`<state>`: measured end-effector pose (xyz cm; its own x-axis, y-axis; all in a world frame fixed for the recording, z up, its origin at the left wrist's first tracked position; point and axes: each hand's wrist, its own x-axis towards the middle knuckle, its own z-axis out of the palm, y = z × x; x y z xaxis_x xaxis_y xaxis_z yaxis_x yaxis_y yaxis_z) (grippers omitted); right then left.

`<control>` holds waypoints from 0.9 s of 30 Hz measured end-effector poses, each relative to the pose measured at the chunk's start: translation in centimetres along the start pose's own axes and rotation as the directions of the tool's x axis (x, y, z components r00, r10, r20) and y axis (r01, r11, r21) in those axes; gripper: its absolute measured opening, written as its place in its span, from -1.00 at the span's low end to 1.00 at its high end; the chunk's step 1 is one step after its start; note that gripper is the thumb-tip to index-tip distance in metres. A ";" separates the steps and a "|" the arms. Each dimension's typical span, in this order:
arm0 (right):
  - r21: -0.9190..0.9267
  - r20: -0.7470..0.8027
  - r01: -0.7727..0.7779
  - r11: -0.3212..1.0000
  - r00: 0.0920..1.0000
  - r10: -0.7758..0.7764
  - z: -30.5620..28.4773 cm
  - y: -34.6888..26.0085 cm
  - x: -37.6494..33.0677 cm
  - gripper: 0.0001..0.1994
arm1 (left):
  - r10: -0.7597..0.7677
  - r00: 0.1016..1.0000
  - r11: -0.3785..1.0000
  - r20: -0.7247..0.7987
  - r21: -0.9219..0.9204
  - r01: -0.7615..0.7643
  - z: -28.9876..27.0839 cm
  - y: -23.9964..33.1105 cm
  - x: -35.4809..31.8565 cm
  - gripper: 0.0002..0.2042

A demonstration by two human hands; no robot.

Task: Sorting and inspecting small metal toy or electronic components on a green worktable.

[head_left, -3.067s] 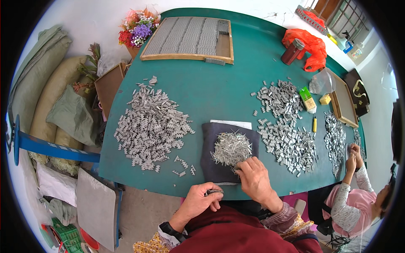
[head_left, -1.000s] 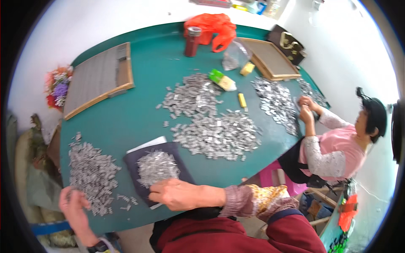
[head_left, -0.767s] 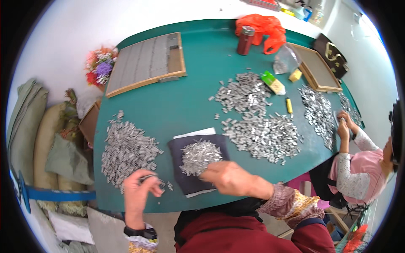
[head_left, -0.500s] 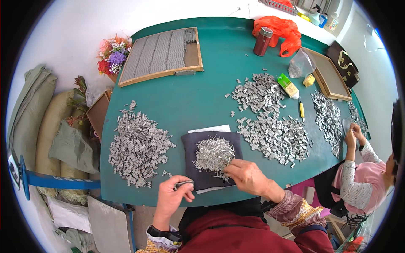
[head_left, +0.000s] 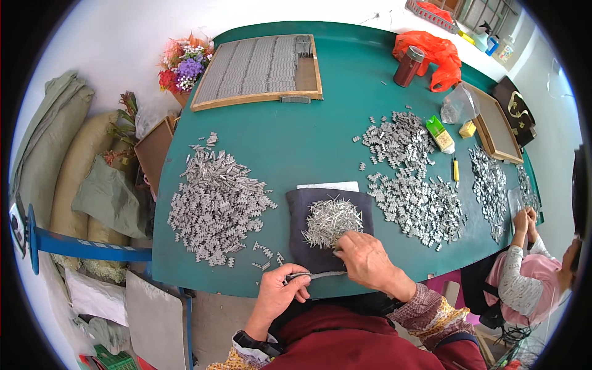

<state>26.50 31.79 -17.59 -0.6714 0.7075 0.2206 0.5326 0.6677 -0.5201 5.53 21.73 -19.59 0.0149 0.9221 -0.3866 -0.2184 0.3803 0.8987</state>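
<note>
My left hand (head_left: 285, 293) is at the table's near edge, its fingers closed on a small dark grey metal strip (head_left: 298, 275). My right hand (head_left: 371, 264) is pinched at the near right edge of a heap of thin silvery pins (head_left: 332, 221); whatever its fingertips hold is too small to make out. The heap lies on a folded dark cloth (head_left: 298, 229), with something white showing under its far edge. To the left is a large pile of small grey toothed metal pieces (head_left: 216, 206). A few loose toothed pieces (head_left: 264, 250) lie between it and my left hand.
More toothed pieces (head_left: 419, 206) lie to the right, near a yellow-handled tool (head_left: 456, 171) and a green-and-white carton (head_left: 439, 133). At the back are a wooden-framed tray (head_left: 256, 97) of grey rows, a dark red flask (head_left: 409, 66) and orange bags (head_left: 431, 46). A co-worker's hands (head_left: 526, 220) are at far right.
The whole view has shifted, so the table's things stand farther right. My left hand has drawn slightly nearer to me, baring loose toothed pieces; my right hand stays by the pins.
</note>
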 end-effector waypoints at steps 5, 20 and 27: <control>0.155 -0.016 -0.127 0.980 0.991 0.131 -0.5 -0.1 0.1 -0.88 | 0.016 1.000 1.000 0.025 -0.018 -0.016 0.0 0.0 0.1 -0.91; 0.883 0.378 -0.449 0.134 0.851 0.364 0.5 -1.1 -0.5 -0.95 | -0.020 0.997 1.000 0.070 0.005 0.020 1.7 0.7 0.2 -0.91; 0.755 0.193 -0.287 0.590 0.956 0.219 0.8 -1.5 -1.2 -0.84 | 0.058 0.997 0.995 0.057 0.079 -0.063 1.9 0.3 0.0 -0.92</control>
<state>26.07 29.80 -17.78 -0.6254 0.7779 -0.0621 0.1184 0.0159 -0.9928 7.28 21.94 -18.94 0.0575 0.9452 -0.3213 -0.1415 0.3263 0.9346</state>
